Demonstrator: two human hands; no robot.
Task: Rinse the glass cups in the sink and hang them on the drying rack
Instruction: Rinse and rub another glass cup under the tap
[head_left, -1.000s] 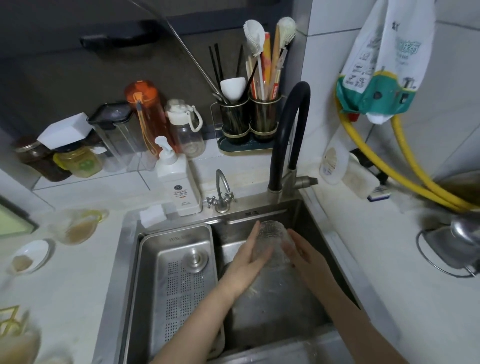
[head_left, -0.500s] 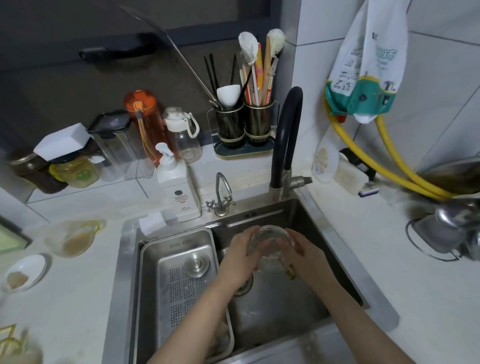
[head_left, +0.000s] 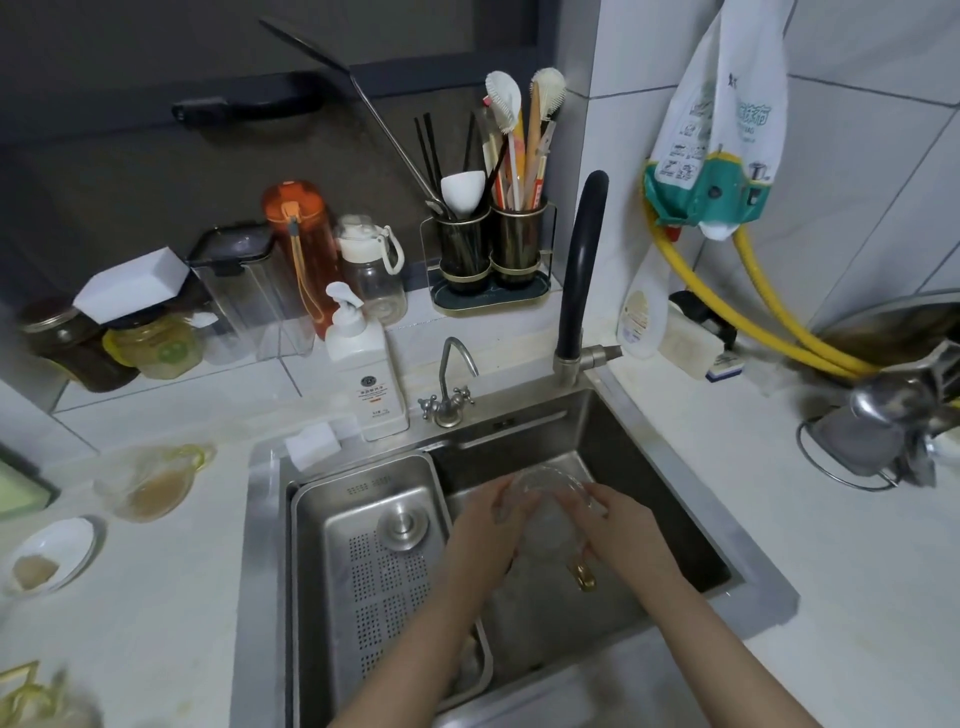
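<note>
Both hands meet over the deep right basin of the stainless sink (head_left: 675, 457), holding one clear glass cup (head_left: 545, 480) between them. The left hand (head_left: 488, 540) curls its fingers round the cup's left side, and the right hand (head_left: 623, 530) wraps the right side, thumb and fingers bent against the glass. The cup lies tilted, its rim showing as a pale arc at the 12 o'clock side of the hands. A small gold-coloured object (head_left: 584, 577) sits on the basin floor just below the right hand, at about 6 o'clock from the cup; what it is cannot be told.

At 9 o'clock from the cup a perforated steel drain tray (head_left: 374, 582) fills the left part of the sink, with a round steel stopper (head_left: 402, 525) resting on it. At 12 o'clock a black gooseneck faucet (head_left: 582, 270) rises from the sink's back edge, and a smaller chrome tap (head_left: 449, 387) stands to its left. A white pump bottle (head_left: 363, 364) stands at 11 o'clock, touching a white sponge block (head_left: 311, 441) or just beside it. Farther back, a utensil caddy (head_left: 491, 254) holds brushes and chopsticks.

On the counter at 9 o'clock sit a glass pitcher with brownish liquid (head_left: 150, 486) and a small white dish (head_left: 49, 556). Yellow hoses (head_left: 769, 317) curve along the wall at 2 o'clock, beneath a hanging plastic bag (head_left: 727, 119).
</note>
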